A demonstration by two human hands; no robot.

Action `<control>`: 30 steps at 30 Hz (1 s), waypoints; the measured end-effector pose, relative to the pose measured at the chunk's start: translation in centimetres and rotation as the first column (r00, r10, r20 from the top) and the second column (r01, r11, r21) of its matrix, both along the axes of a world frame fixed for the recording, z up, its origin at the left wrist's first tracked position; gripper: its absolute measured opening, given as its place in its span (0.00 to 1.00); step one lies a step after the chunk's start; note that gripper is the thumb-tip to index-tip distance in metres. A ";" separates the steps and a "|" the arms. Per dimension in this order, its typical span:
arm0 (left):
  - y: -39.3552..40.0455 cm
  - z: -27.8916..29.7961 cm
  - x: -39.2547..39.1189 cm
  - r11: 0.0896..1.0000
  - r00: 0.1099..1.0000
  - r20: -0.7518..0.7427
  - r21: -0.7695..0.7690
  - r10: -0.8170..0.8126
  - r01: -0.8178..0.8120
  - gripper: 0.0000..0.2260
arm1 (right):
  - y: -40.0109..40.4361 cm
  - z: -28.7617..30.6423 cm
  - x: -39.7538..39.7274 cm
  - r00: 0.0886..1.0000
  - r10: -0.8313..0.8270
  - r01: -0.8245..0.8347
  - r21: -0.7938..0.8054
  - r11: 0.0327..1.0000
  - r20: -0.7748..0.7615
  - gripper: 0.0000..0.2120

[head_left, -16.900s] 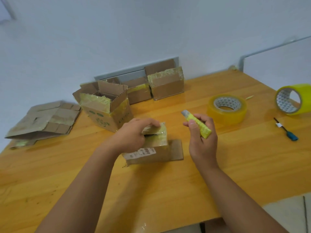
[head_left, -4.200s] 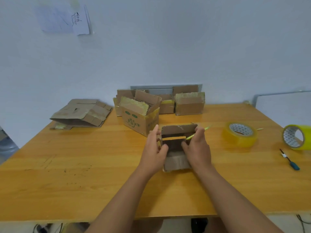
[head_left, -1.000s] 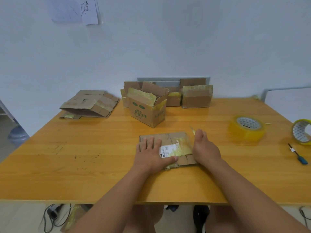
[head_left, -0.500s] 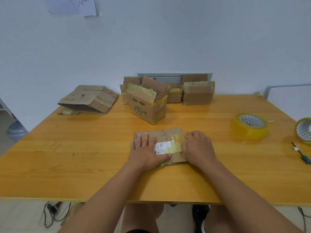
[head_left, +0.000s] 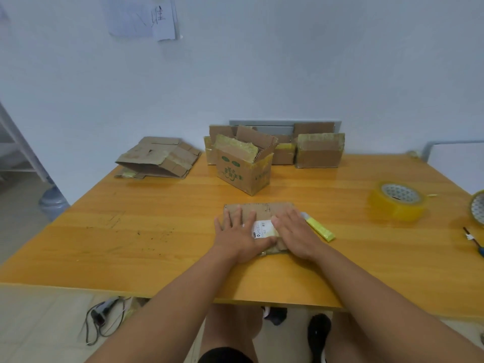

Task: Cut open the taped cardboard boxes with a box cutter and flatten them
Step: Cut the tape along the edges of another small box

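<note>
A small cardboard box (head_left: 264, 208) lies flattened on the wooden table (head_left: 157, 231) near its front middle, a white label on top. My left hand (head_left: 239, 235) presses on its left half with straight, spread fingers. My right hand (head_left: 294, 235) presses flat on its right half. The yellow box cutter (head_left: 320, 227) lies on the table just right of my right hand, loose. Behind stands an open box with green print (head_left: 242, 174). Taped boxes (head_left: 318, 153) line the wall.
A pile of flattened cardboard (head_left: 159, 161) sits at the back left. A yellow tape roll (head_left: 396, 201) lies at the right, another roll (head_left: 478, 208) at the right edge, and a blue-handled tool (head_left: 475, 243) near it. Cables lie on the floor below.
The box cutter has left my right hand and now lies on the table beside it. Both palms stay pressed on the flattened box.
</note>
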State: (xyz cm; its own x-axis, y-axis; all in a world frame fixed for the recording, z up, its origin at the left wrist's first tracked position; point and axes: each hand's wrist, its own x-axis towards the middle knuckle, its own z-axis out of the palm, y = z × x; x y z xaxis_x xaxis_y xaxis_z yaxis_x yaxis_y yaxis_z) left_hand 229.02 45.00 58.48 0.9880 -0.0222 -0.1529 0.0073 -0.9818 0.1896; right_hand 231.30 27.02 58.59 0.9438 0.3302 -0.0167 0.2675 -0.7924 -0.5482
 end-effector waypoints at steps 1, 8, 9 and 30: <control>-0.1 -0.1 -0.2 0.999 0.999 0.011 -0.026 0.033 -0.033 0.49 | -0.4 0.0 -0.2 0.995 -0.083 0.081 0.047 0.996 0.050 0.23; 0.9 0.0 -1.6 0.973 0.987 0.085 -0.199 0.135 -0.116 0.48 | 0.1 -0.6 -1.6 0.967 -0.238 0.251 -0.185 0.950 0.093 0.24; 1.4 0.1 -1.8 0.970 0.982 0.134 -0.219 0.134 -0.103 0.48 | 0.4 -0.3 -1.6 0.968 -0.239 0.246 -0.091 0.965 0.080 0.25; 22.4 0.5 -1.3 0.767 0.738 0.394 -0.590 0.548 -0.254 0.41 | 23.1 1.5 4.3 0.964 -0.035 -0.036 0.257 0.966 0.265 0.28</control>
